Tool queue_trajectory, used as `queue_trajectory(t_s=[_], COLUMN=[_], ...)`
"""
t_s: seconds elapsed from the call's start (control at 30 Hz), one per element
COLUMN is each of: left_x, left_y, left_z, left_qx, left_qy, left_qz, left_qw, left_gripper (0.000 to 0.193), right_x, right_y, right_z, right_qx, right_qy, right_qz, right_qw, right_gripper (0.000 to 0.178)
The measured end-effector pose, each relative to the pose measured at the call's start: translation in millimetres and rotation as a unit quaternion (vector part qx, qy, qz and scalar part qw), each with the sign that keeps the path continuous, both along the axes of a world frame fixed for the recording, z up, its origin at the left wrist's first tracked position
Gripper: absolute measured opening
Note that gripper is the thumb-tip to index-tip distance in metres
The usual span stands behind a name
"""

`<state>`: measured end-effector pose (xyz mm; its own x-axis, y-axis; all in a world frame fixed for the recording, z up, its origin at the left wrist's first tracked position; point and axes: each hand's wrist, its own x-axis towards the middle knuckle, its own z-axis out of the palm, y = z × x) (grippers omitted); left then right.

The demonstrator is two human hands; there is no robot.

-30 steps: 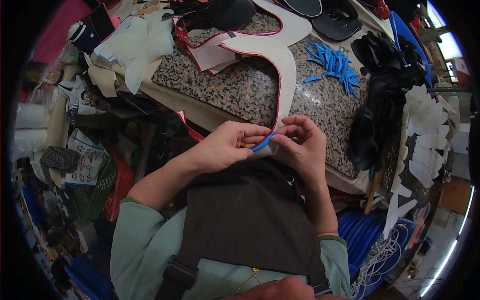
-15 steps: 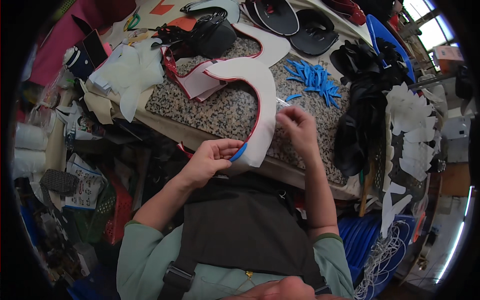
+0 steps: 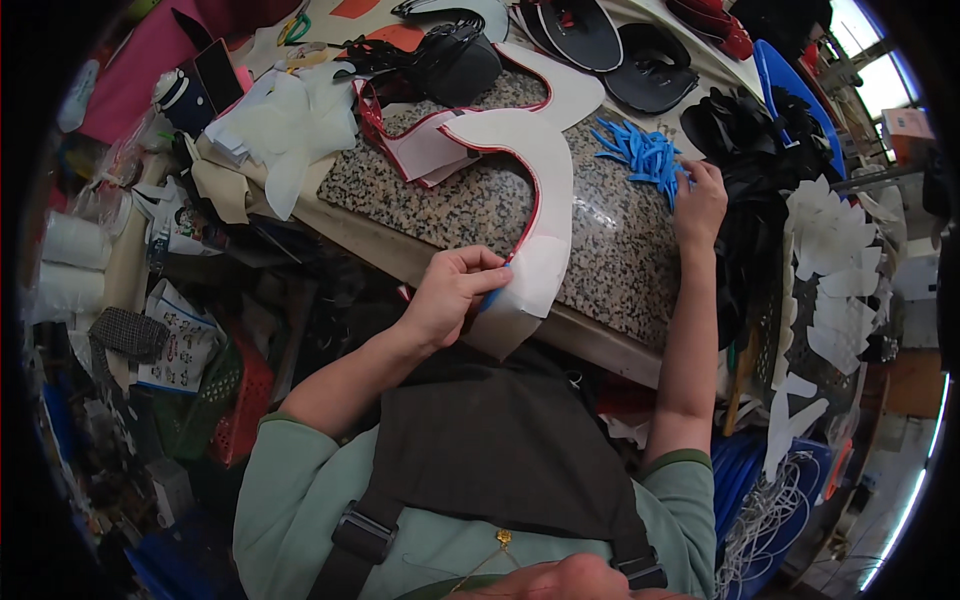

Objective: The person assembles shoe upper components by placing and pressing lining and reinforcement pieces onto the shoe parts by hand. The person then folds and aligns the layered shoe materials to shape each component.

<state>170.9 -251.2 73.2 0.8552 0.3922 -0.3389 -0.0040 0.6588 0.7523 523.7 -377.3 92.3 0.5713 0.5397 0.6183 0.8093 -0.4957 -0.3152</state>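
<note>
A long white curved piece with red edging lies across the speckled stone slab, its near end hanging over the front edge. My left hand pinches the red edge near that end, thumb and fingers closed. A small blue strip sits against the edge under these fingers, partly hidden. My right hand is at the right side of a pile of blue strips, fingertips bent together on a strip there. A second white curved piece lies behind the first, joined to folded pale pieces with red edging.
The stone slab rests on the table. Black visor-shaped pieces lie at the back, a black bundle with cords at back left. White cut pieces stand left; black pieces and a blue tub are right.
My right hand has moved right and away from me, from beside the white piece to the blue pile. My left hand has shifted its hold along the red edge, covering more of the blue strip.
</note>
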Motion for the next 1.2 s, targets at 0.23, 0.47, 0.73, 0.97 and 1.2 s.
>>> queue_trajectory(t_s=[0.23, 0.47, 0.73, 0.97, 1.2], left_x=[20, 9, 8, 19, 27], left_y=[-15, -10, -14, -36, -35], left_z=[15, 11, 4, 4, -32], left_qx=[-0.100, 0.104, 0.157, 0.414, 0.293], left_qy=[-0.028, -0.001, -0.022, 0.054, 0.059], left_qz=[0.071, -0.108, -0.092, 0.029, 0.002], left_qw=[0.992, 0.989, 0.983, 0.908, 0.954], left_gripper=[0.013, 0.017, 0.010, 0.012, 0.007], right_x=[-182, -212, -205, -213, -200], right_y=[-46, -46, -46, -39, -54], right_z=[7, 6, 3, -12, -22], right_qx=[0.096, 0.183, 0.140, 0.133, 0.033], right_qy=[0.709, 0.744, 0.761, 0.579, 0.573], right_qz=[0.193, 0.214, 0.161, 0.137, 0.079], right_qw=[0.671, 0.605, 0.613, 0.792, 0.815], right_gripper=[0.032, 0.041, 0.036, 0.026, 0.032])
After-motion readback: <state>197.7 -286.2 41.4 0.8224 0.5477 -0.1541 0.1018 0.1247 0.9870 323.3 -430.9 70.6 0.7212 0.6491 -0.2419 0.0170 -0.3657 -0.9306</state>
